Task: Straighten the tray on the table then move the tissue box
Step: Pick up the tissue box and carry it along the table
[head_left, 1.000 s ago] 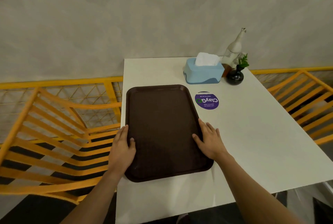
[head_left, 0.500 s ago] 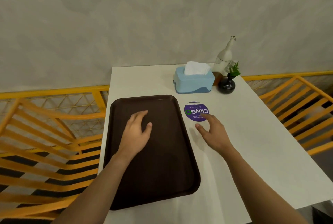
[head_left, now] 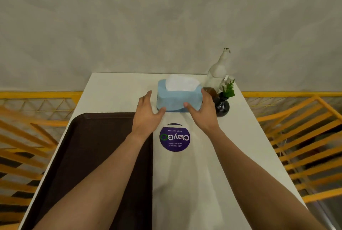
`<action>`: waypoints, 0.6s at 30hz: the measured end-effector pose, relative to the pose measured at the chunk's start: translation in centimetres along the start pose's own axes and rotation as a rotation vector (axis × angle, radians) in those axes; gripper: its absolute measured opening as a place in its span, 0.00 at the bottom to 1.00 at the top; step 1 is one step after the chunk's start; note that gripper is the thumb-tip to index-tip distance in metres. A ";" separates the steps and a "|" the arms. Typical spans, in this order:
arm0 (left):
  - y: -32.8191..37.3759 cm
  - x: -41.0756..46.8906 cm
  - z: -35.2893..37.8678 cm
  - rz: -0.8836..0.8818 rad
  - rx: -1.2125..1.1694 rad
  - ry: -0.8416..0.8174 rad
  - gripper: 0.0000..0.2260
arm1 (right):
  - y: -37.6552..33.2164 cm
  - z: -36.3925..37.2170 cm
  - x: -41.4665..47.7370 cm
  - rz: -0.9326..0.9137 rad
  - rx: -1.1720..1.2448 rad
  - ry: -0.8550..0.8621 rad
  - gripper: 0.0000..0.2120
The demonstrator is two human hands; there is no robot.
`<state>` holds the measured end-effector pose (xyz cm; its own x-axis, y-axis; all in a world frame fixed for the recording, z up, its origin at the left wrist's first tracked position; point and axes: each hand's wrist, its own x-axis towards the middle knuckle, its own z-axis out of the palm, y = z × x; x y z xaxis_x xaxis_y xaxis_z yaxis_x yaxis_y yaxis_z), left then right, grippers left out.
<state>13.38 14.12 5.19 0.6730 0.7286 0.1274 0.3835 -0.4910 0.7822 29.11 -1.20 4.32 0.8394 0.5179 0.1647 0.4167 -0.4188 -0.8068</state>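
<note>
I see the white table (head_left: pixel 212 165) running up to the grey wall, w/ orange slatted chairs (head_left: pixel 305 137) on both sides. The dark brown tray (head_left: pixel 88 155) lies flat on the table's left half, long edge parallel w/ the table edge; the left forearm crosses over its right part. The blue tissue box (head_left: pixel 176 98) sits near the far end, approx. centre-right, white tissue (head_left: pixel 182 83) sticking out the top. Left hand (head_left: pixel 146 114) is at the box's left end, fingers spread open, thumb tip at the lower front-left corner; fingers look just clear of the side, can't tell if touching. Right hand (head_left: pixel 204 111) cups the right end, fingers against that side & thumb on the front face, hand open around it, not clamped that I can confirm. Box base appears to rest on the table. A round purple ClayGo sticker (head_left: pixel 174 138) lies between the 2 wrists. Just right of the box: 1 clear bottle (head_left: pixel 217 70) and 1 small black vase (head_left: pixel 222 106) w/ a green sprig, the right hand just beside it.
</note>
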 end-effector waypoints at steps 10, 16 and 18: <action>-0.7 4.5 4.1 -0.118 0.052 -0.050 0.41 | 3.9 2.5 1.8 0.040 0.085 0.014 0.51; 0.0 5.8 5.3 -0.164 -0.194 -0.086 0.34 | 5.3 3.1 2.0 0.140 0.147 -0.016 0.47; 0.0 5.7 5.3 -0.210 -0.208 -0.067 0.35 | 5.5 3.1 2.1 0.150 0.131 -0.011 0.45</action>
<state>20.60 15.74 2.72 0.6355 0.7674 -0.0853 0.3853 -0.2194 0.8963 32.06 -0.10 -1.53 0.8843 0.4658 0.0315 0.2379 -0.3914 -0.8889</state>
